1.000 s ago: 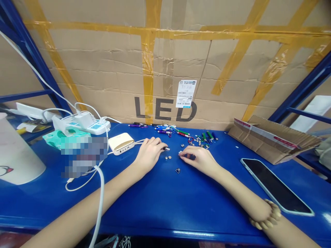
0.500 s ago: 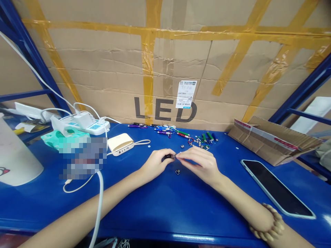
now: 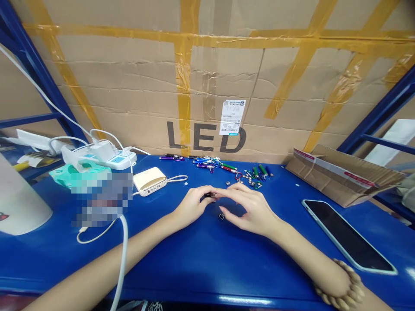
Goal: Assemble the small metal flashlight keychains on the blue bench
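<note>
My left hand (image 3: 192,206) is closed on a small black tube (image 3: 208,195), which looks like a mini flashlight body; the fingers cover most of it. The outstretched index finger of my right hand (image 3: 252,209) meets the tube's right end. Its thumb is apart from the fingers, with nothing visible between them. Under that thumb, on the blue table (image 3: 194,268), lies a small dark metal clip (image 3: 221,216). Beyond the hands are several small metal caps (image 3: 228,183) and slim coloured tubes, among them a red one (image 3: 229,169) and a green one (image 3: 255,172).
A cream power bank (image 3: 149,181) and a power strip (image 3: 118,160) with white cables are at left, near a large white cup (image 3: 22,198). On the right are a phone (image 3: 348,235) and an open cardboard box (image 3: 337,172). A taped carton (image 3: 145,95) walls off the back.
My right thumb has come away from the tube's end, and the right index finger now reaches further left against it. My left hand keeps its grip.
</note>
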`<state>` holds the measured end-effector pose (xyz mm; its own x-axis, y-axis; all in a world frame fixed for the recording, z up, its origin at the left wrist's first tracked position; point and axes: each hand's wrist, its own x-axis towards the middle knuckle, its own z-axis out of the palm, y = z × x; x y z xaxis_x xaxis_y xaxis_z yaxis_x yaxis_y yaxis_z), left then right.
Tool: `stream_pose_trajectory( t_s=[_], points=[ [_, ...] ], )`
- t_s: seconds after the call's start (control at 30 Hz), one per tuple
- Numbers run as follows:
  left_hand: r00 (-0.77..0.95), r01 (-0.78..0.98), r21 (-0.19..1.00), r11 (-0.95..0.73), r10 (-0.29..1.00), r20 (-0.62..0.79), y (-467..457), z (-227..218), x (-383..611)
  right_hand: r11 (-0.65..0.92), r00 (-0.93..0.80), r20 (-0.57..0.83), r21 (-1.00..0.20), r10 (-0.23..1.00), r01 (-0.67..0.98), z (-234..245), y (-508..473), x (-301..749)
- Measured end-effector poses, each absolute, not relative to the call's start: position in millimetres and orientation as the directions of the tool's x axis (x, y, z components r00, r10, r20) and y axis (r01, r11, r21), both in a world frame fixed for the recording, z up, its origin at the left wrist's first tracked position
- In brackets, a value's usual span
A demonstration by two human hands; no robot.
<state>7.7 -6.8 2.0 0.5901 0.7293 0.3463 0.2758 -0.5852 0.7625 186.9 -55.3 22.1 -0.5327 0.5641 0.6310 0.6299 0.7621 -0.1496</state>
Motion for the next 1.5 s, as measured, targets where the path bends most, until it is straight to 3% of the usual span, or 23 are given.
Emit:
stream_pose_trajectory(
  t_s=[0.17,0.27,0.37,0.57,0.8,0.93,1.1,1.37,1.5],
  points=[
    [0.610,0.339,0.670,-0.661,0.696,0.378,-5,-3,8,0.762,-0.628,0.510,-0.086,0.587,0.642,28,-60,184],
    [0.610,0.348,0.631,-0.693,0.679,0.408,-5,-1,9,0.771,-0.607,0.566,-0.082,0.558,0.632,29,-59,185],
    [0.523,0.364,0.640,-0.677,0.717,0.461,-5,3,7,0.690,-0.451,0.645,-0.167,0.616,0.704,25,-54,189],
    [0.420,0.325,0.701,-0.635,0.761,0.495,-8,8,6,0.564,-0.472,0.415,-0.130,0.778,0.816,5,-39,187],
    [0.458,0.261,0.708,-0.656,0.730,0.507,-15,7,10,0.509,-0.401,0.387,-0.234,0.830,0.828,0,-33,181],
    [0.453,0.306,0.699,-0.647,0.744,0.491,-15,8,10,0.561,-0.342,0.575,-0.257,0.743,0.787,3,-35,185],
    [0.444,0.334,0.687,-0.645,0.751,0.489,-14,10,9,0.682,-0.289,0.844,-0.119,0.453,0.722,9,-40,187],
    [0.524,0.396,0.609,-0.687,0.714,0.465,-16,8,10,0.734,-0.261,0.912,-0.061,0.316,0.676,12,-49,183],
    [0.598,0.403,0.575,-0.712,0.681,0.423,-17,4,10,0.777,-0.279,0.865,-0.178,0.416,0.604,9,-48,182]
  ],
)
